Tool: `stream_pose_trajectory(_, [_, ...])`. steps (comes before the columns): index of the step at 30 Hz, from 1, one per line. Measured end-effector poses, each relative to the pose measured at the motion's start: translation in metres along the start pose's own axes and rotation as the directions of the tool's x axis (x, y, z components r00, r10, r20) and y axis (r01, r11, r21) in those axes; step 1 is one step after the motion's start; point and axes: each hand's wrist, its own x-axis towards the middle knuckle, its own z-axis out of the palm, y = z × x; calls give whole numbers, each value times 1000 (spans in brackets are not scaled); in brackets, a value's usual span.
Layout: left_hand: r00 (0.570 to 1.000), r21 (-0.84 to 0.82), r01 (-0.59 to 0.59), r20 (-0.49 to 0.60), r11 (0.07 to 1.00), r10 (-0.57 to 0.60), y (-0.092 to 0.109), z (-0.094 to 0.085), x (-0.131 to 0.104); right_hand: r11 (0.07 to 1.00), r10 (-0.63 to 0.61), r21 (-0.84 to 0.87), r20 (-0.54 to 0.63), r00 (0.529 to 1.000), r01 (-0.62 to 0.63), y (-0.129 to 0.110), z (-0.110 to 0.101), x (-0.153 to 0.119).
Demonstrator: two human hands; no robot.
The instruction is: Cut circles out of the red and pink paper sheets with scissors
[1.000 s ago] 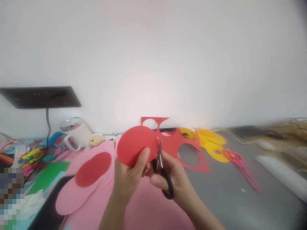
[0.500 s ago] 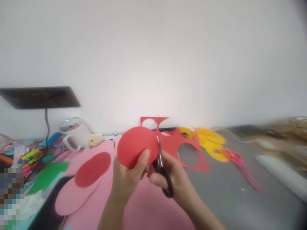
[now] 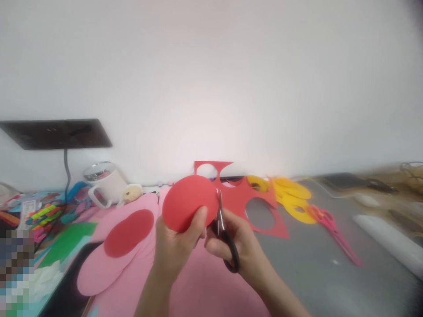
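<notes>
Red paper disc upright above pink paper, presented to the blades | my left hand pinches its lower edge, thumb in front, steadying it | my right grips black-handled scissors at its rim | red offcut behind

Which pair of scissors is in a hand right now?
The black-handled scissors, gripped in the right hand beside the held red disc; the pink pair lies on the grey surface.
</notes>
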Motion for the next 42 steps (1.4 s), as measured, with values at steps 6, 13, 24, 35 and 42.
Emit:
stream_pose_trajectory(6, [1000, 4, -13, 10, 1000, 13, -1, 0, 1, 1000, 25, -8, -19, 1000, -25, -3, 2, -1])
stream_pose_trajectory(13, [998, -13, -17, 59, 1000, 18, -4, -1, 2, 998, 67, -4, -104, 992, -68, -1, 4, -1])
stream_pose_trajectory(24, [981, -208, 76, 192, 975, -36, -13, 9, 4, 1000, 5, -20, -383, 924, -14, -6, 3, -2])
stream_pose_trajectory(35, [978, -36, 177, 115, 984, -172, -16, -5, 15, 986, -127, -158, -521, 844, 51, -11, 0, -1])
stream_pose_trajectory(42, [960, -128, 238, 178, 963, -214, -4, -8, 16, 993, -64, -116, -471, 880, 10, -8, 1, -2])
